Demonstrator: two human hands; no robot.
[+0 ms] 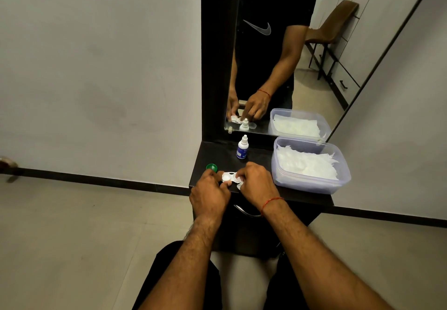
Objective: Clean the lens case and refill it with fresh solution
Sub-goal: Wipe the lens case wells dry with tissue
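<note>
A white lens case (228, 177) lies on the black dresser top (256, 159), its left well open and facing up. My left hand (209, 194) pinches the case's left end with thumb and fingers. My right hand (257, 184) has its fingers curled over the case's right end, where a white cap (239, 185) peeks out below; what the fingers do there is hidden. A green cap (211, 167) sits just left of the case. A small white solution bottle (242, 147) with a blue label stands upright behind the case, its cap on.
A clear plastic tub (312, 184) holding white tissues sits on the right of the dresser top. A mirror (278, 55) rises right behind the bottle. A drawer handle (245, 211) is below the front edge. Pale wall and tiled floor lie to the left.
</note>
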